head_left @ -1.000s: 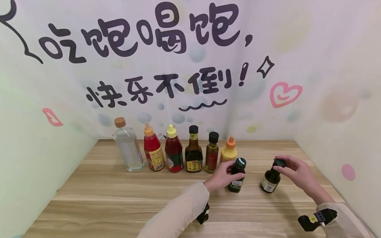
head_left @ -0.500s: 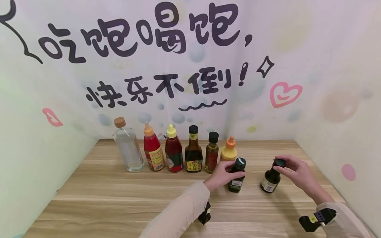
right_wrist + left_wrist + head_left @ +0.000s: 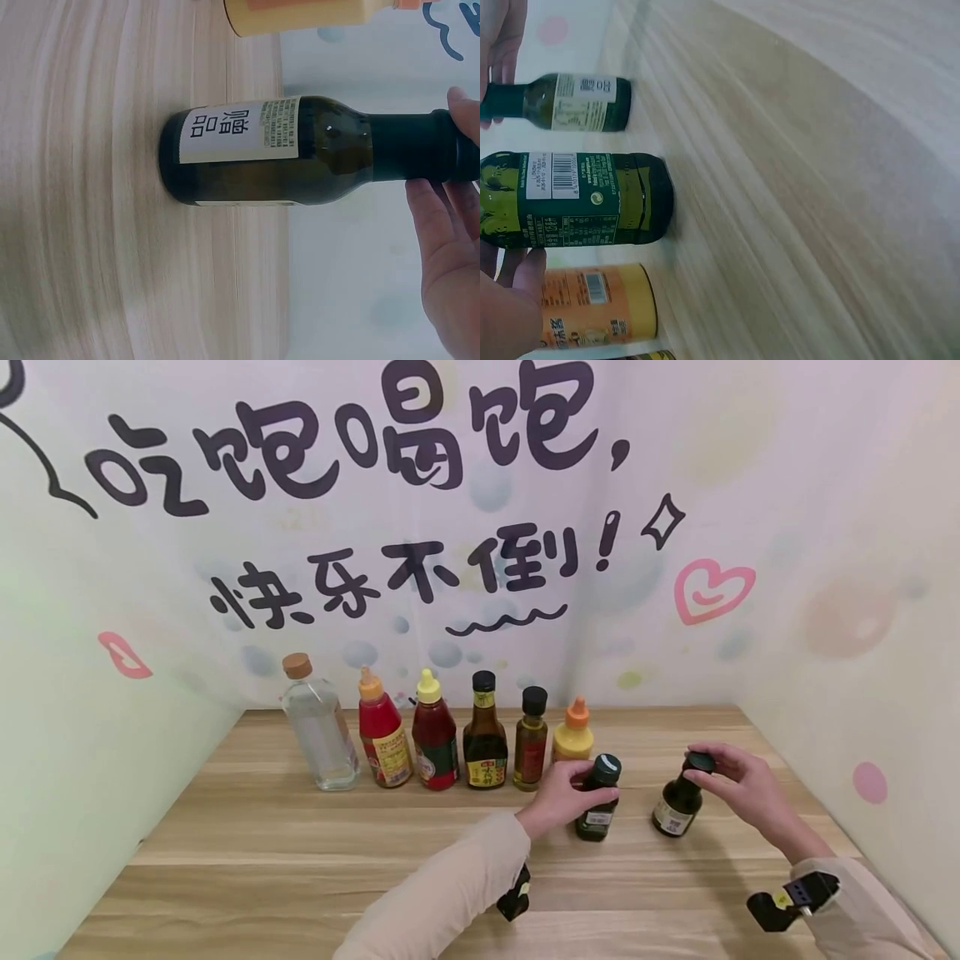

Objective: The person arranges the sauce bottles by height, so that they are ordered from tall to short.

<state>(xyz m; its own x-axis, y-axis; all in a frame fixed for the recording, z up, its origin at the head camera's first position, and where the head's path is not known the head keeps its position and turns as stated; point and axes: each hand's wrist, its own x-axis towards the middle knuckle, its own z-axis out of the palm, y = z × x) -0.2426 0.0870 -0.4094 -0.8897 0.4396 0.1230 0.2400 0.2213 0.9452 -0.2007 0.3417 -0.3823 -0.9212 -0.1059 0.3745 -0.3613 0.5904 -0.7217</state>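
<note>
My left hand (image 3: pixel 558 797) grips a dark green glass bottle (image 3: pixel 596 821) around its upper part, just below the green cap. In the left wrist view, this bottle (image 3: pixel 577 199) shows a green label with a barcode. To the right, my right hand (image 3: pixel 753 793) pinches a smaller dark bottle (image 3: pixel 673 814) at its cap and neck. The right wrist view shows that bottle (image 3: pixel 330 154) with a cream label and a long dark neck, its base at the wooden table. Both bottles stand upright, a gap between them. Behind my left hand is a yellow squeeze bottle (image 3: pixel 573 743), partly hidden.
A row of bottles lines the back of the wooden table (image 3: pixel 300 877): a clear bottle (image 3: pixel 322 735), red sauce bottles (image 3: pixel 386 739) (image 3: pixel 435 743), a soy sauce bottle (image 3: pixel 485 739) and a small oil bottle (image 3: pixel 532 747). Behind them hangs a printed cloth (image 3: pixel 465 643).
The head view has shifted slightly, moving the scene a little up and left. Both hands keep their hold on the same two bottles, which stay nearly in place.
</note>
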